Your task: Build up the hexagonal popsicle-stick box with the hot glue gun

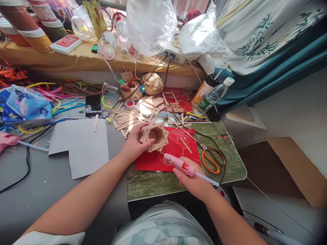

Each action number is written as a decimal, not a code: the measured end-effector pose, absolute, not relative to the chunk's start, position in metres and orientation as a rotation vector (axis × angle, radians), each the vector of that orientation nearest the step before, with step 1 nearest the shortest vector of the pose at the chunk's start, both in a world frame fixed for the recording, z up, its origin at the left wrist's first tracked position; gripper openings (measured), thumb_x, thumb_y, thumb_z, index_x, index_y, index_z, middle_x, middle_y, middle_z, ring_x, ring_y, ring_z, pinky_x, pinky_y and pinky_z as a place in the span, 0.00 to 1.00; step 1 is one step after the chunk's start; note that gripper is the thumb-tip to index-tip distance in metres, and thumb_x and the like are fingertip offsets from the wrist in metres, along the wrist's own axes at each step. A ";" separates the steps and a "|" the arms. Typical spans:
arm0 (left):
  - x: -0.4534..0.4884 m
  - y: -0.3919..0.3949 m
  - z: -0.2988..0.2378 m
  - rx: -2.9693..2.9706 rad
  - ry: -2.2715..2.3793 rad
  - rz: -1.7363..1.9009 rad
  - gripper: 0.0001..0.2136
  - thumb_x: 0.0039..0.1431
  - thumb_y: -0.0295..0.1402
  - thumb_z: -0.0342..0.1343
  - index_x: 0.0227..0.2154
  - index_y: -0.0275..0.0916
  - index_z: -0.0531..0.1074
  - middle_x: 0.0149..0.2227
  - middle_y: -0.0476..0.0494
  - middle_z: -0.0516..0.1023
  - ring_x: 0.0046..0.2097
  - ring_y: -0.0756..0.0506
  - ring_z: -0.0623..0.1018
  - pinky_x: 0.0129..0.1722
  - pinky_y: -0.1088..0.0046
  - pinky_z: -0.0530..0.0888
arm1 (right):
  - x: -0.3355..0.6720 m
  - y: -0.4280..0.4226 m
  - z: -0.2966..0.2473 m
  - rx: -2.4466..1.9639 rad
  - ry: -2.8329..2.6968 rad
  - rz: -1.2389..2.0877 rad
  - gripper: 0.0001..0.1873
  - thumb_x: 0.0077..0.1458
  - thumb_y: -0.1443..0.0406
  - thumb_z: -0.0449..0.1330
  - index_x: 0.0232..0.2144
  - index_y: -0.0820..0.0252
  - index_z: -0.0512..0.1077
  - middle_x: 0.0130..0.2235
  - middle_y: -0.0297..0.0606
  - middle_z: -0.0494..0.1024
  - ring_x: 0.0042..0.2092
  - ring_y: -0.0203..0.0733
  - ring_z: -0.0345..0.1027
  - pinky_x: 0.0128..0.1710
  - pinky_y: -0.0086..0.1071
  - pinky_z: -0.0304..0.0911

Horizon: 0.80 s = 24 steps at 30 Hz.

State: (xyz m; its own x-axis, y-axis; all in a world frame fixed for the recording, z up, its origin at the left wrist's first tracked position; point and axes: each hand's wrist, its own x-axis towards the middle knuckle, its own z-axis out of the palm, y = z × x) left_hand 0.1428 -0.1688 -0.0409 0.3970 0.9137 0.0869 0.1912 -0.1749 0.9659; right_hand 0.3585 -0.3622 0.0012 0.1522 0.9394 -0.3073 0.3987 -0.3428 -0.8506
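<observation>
My left hand [136,143] is closed round the left side of a small hollow box of stacked wooden craft sticks [160,136], tilted so that its opening shows. In my right hand [191,177] is a pink hot glue gun [178,164], with a clear glue stick [206,179] out of its back end. The gun's nozzle points up and left, close to the box's lower edge; whether it touches cannot be made out. Beneath both lies a red sheet [145,161], with a loose craft stick [186,145] and a thin string on it.
Orange-handled scissors [211,158] lie right of the red sheet, beside a black cord. Loose craft sticks [127,119] pile up behind the box. A water bottle [214,95] and a drink cup [205,90] stand at the back right. A second pink glue gun [9,141] lies far left.
</observation>
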 end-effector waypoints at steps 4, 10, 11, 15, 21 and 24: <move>0.141 -0.171 -0.040 1.791 0.956 0.850 0.32 0.57 0.43 0.69 0.64 0.49 0.68 0.64 0.41 0.71 0.65 0.32 0.73 0.68 0.52 0.68 | 0.354 -0.360 0.007 -1.871 -1.341 1.101 0.12 0.65 0.54 0.62 0.35 0.54 0.71 0.28 0.30 0.71 0.29 0.38 0.66 0.29 0.31 0.62; 0.140 -0.173 -0.038 1.897 0.924 0.870 0.33 0.56 0.43 0.70 0.64 0.51 0.68 0.62 0.42 0.72 0.65 0.32 0.72 0.67 0.52 0.68 | 0.355 -0.357 0.011 -1.921 -1.362 1.063 0.15 0.66 0.53 0.61 0.31 0.53 0.68 0.26 0.30 0.69 0.28 0.40 0.65 0.29 0.32 0.60; 0.140 -0.173 -0.038 1.910 0.921 0.875 0.33 0.56 0.43 0.70 0.64 0.51 0.68 0.62 0.42 0.72 0.64 0.32 0.72 0.66 0.52 0.69 | 0.355 -0.358 0.011 -1.927 -1.369 1.059 0.15 0.67 0.52 0.61 0.31 0.53 0.68 0.26 0.30 0.69 0.28 0.40 0.65 0.29 0.32 0.60; 0.141 -0.175 -0.036 1.938 0.912 0.872 0.33 0.56 0.43 0.70 0.64 0.51 0.67 0.61 0.42 0.71 0.63 0.34 0.72 0.65 0.54 0.69 | 0.355 -0.358 0.011 -1.957 -1.404 1.044 0.16 0.67 0.52 0.60 0.30 0.53 0.67 0.26 0.30 0.68 0.29 0.40 0.64 0.29 0.32 0.60; 0.140 -0.177 -0.033 1.954 0.905 0.863 0.34 0.56 0.42 0.71 0.64 0.52 0.67 0.60 0.43 0.71 0.63 0.34 0.72 0.64 0.55 0.70 | 0.353 -0.358 0.016 -1.986 -1.432 1.024 0.18 0.68 0.52 0.59 0.29 0.53 0.65 0.26 0.29 0.67 0.28 0.40 0.63 0.30 0.33 0.59; 0.140 -0.178 -0.031 1.956 0.904 0.863 0.34 0.56 0.41 0.71 0.65 0.52 0.66 0.60 0.42 0.70 0.63 0.34 0.72 0.64 0.55 0.70 | 0.352 -0.358 0.019 -1.982 -1.444 1.024 0.18 0.68 0.53 0.59 0.28 0.53 0.64 0.26 0.29 0.66 0.28 0.39 0.62 0.30 0.33 0.58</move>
